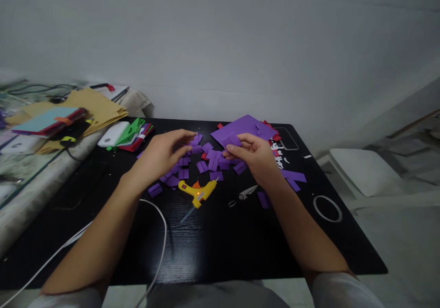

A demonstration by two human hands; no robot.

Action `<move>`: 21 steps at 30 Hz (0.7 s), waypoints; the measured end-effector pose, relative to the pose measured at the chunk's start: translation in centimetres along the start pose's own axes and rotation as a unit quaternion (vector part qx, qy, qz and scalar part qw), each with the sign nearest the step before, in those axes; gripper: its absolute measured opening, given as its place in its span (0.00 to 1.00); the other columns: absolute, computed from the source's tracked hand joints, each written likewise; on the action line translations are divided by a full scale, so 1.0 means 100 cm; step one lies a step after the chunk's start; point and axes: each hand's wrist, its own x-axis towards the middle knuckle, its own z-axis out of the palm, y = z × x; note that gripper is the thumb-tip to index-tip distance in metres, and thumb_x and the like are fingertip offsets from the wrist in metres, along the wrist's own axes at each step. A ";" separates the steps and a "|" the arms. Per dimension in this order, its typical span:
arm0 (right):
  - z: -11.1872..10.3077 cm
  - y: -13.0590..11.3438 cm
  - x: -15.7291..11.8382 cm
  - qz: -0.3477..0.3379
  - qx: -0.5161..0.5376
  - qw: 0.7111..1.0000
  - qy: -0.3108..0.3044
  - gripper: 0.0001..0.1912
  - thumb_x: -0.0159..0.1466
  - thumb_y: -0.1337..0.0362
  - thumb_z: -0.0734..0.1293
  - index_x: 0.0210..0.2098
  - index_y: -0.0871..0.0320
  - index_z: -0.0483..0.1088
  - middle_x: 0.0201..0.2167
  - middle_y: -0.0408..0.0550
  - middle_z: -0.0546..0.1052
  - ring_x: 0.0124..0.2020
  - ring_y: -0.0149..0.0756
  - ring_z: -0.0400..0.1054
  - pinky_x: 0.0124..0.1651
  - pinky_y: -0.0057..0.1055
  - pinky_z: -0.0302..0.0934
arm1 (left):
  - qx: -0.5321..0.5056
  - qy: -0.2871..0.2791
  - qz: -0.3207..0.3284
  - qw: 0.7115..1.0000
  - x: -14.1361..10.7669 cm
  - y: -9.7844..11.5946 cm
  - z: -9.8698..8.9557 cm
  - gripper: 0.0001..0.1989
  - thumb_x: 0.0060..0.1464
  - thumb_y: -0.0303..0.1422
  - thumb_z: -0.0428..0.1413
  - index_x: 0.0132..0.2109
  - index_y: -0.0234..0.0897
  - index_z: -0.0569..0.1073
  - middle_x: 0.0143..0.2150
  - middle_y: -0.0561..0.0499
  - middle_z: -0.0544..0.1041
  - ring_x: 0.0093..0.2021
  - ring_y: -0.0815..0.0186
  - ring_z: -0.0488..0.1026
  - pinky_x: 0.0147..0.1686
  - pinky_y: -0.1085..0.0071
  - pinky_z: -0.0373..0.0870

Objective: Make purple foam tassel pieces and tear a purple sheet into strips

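Note:
My right hand (253,154) pinches a small folded purple paper piece (231,141) between thumb and fingers, in front of a large purple sheet (245,125). My left hand (168,148) hovers at the left side of a heap of purple paper pieces (213,160), thumb and fingers curved and apart. Nothing shows between them. A yellow glue gun (198,192) lies before the heap, its small light glowing and a glue stick sticking out behind. To its right is a pair of small scissors or snips (243,194) with pale handles.
Purple strips (292,178) and red and white scraps (277,154) lie at the right. Stacked coloured sheets (132,134) are at the back left. A white cable (164,234) loops across the black table (220,248). A white stool (366,173) stands to the right.

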 end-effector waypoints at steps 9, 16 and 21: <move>0.003 0.000 -0.002 0.016 -0.003 0.999 -0.037 0.19 0.51 0.57 0.81 0.37 0.56 0.74 0.33 0.46 0.82 0.34 0.38 0.79 0.43 0.38 0.77 | 0.028 0.083 0.008 0.996 0.001 0.014 0.000 0.14 0.64 0.42 0.56 0.38 0.41 0.83 0.47 0.47 0.84 0.51 0.57 0.78 0.60 0.57 0.67; 0.008 0.007 -0.006 0.030 -0.003 0.995 -0.094 0.19 0.50 0.60 0.82 0.38 0.56 0.77 0.29 0.44 0.83 0.33 0.37 0.80 0.42 0.35 0.76 | -0.154 -0.021 -0.049 0.987 -0.003 0.033 0.021 0.15 0.62 0.45 0.60 0.45 0.38 0.79 0.38 0.49 0.82 0.37 0.63 0.77 0.39 0.69 0.71; 0.011 0.008 -0.008 0.034 -0.023 0.993 -0.107 0.18 0.49 0.59 0.82 0.36 0.56 0.77 0.30 0.44 0.84 0.34 0.38 0.81 0.43 0.36 0.76 | -0.176 -0.016 -0.050 0.983 -0.006 0.032 0.037 0.13 0.62 0.42 0.60 0.35 0.37 0.76 0.30 0.52 0.78 0.31 0.67 0.72 0.33 0.71 0.67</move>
